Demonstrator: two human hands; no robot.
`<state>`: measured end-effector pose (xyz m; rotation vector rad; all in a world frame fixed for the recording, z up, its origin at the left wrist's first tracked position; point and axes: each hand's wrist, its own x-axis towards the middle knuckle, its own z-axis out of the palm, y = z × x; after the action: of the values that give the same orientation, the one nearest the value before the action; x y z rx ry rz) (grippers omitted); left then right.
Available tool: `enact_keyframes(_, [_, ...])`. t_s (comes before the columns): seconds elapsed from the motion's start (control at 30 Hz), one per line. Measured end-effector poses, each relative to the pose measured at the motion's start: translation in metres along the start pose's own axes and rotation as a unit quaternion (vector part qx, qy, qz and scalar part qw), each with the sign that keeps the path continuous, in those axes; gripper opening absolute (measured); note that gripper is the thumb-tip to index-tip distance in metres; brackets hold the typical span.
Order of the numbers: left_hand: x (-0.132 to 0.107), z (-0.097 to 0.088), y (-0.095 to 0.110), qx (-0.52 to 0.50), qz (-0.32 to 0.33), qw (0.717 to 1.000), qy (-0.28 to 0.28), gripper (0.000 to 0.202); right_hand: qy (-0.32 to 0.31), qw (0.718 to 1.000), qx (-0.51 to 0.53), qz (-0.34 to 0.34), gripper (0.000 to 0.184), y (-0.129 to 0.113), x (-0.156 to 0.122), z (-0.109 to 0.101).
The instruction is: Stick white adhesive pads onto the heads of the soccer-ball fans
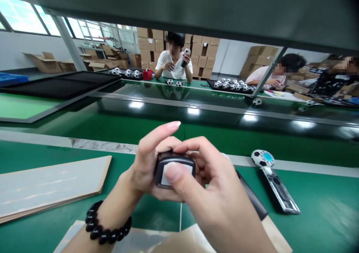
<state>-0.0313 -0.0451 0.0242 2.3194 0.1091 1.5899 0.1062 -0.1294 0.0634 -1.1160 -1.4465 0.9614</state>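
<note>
A black handle-like piece (159, 173) with rounded corners is held in front of me, its end facing up and bearing a pale rectangular sticker (183, 167). My left hand (144, 163) wraps around it, index finger lifted away. The thumb of my right hand (214, 184) presses on the sticker, while its other fingers curl at the far side. Most of the piece's length is hidden. Behind my right wrist, a black handle (252, 197) lies partly covered. Farther right rests a soccer-ball-headed device (263, 159) with a blue centre and a shiny handle.
Pale sticker sheets (53, 185) are stacked at left; more sheets (140, 240) lie under my forearms. A green conveyor belt (140, 118) runs across. Beyond it, co-workers sit near trays of soccer-ball pieces (231, 84). A shelf (179, 6) hangs overhead.
</note>
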Motion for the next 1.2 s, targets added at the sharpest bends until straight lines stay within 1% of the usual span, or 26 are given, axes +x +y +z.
enact_keyframes(0.03, [0.0, 0.001, -0.001, -0.011, -0.001, 1.0, 0.002, 0.062, -0.011, 1.0, 0.008, -0.013, 0.003, 0.001, 0.001, 0.001])
enact_keyframes(0.1, [0.0, 0.001, -0.001, -0.007, -0.002, 1.0, 0.005, 0.064, -0.032, 0.999, 0.036, -0.02, 0.008, 0.004, 0.002, 0.001])
enact_keyframes(0.23, [-0.001, 0.001, 0.001, 0.026, -0.024, 0.999, 0.008, 0.066, -0.096, 0.986, 0.133, 0.036, 0.015, 0.01, 0.004, -0.007])
enact_keyframes(0.3, [-0.001, 0.001, 0.003, 0.023, -0.027, 0.999, 0.026, 0.065, -0.115, 0.978, 0.165, 0.049, 0.018, 0.012, 0.005, -0.009])
enact_keyframes(0.4, [-0.001, 0.004, 0.004, -0.01, -0.027, 0.998, 0.056, 0.064, -0.125, 0.971, 0.199, 0.049, 0.023, 0.015, 0.006, -0.01])
enact_keyframes(0.57, [0.001, 0.01, 0.003, -0.115, -0.011, 0.992, 0.057, 0.075, -0.134, 0.961, 0.23, 0.071, 0.023, 0.017, 0.008, -0.009])
enact_keyframes(0.67, [0.002, 0.009, 0.0, -0.123, -0.006, 0.991, 0.057, 0.077, -0.13, 0.965, 0.216, 0.067, 0.025, 0.016, 0.008, -0.008])
enact_keyframes(0.77, [0.0, 0.003, -0.005, -0.106, -0.014, 0.994, 0.033, 0.075, -0.11, 0.98, 0.151, 0.064, 0.018, 0.014, 0.007, -0.008])
enact_keyframes(0.83, [-0.002, 0.0, -0.008, -0.096, -0.006, 0.995, 0.019, 0.076, -0.109, 0.987, 0.099, 0.063, 0.021, 0.013, 0.006, -0.01])
enact_keyframes(0.9, [-0.004, -0.001, -0.012, -0.087, 0.0, 0.996, 0.009, 0.082, -0.133, 0.988, 0.068, 0.038, 0.025, 0.012, 0.006, -0.015])
enact_keyframes(0.97, [-0.008, 0.0, -0.016, -0.075, -0.018, 0.997, -0.004, 0.089, -0.161, 0.986, 0.03, -0.005, 0.032, 0.011, 0.005, -0.019])
enact_keyframes(1.0, [-0.01, 0.001, -0.019, -0.069, -0.034, 0.997, -0.017, 0.091, -0.164, 0.986, -0.01, -0.019, 0.033, 0.011, 0.005, -0.021])
enact_keyframes(1.07, [-0.016, 0.003, -0.026, -0.054, -0.058, 0.995, -0.058, 0.096, -0.136, 0.98, -0.142, -0.034, 0.033, 0.015, 0.008, -0.022])
enact_keyframes(1.1, [-0.018, 0.004, -0.031, -0.038, -0.066, 0.994, -0.079, 0.099, -0.111, 0.97, -0.212, -0.035, 0.033, 0.019, 0.011, -0.022])
enact_keyframes(1.13, [-0.021, 0.004, -0.036, -0.008, -0.079, 0.992, -0.101, 0.1, -0.084, 0.958, -0.271, -0.035, 0.033, 0.025, 0.016, -0.022])
enact_keyframes(1.2, [-0.024, 0.005, -0.045, 0.084, -0.136, 0.978, -0.135, 0.1, -0.027, 0.938, -0.343, -0.028, 0.03, 0.041, 0.031, -0.023])
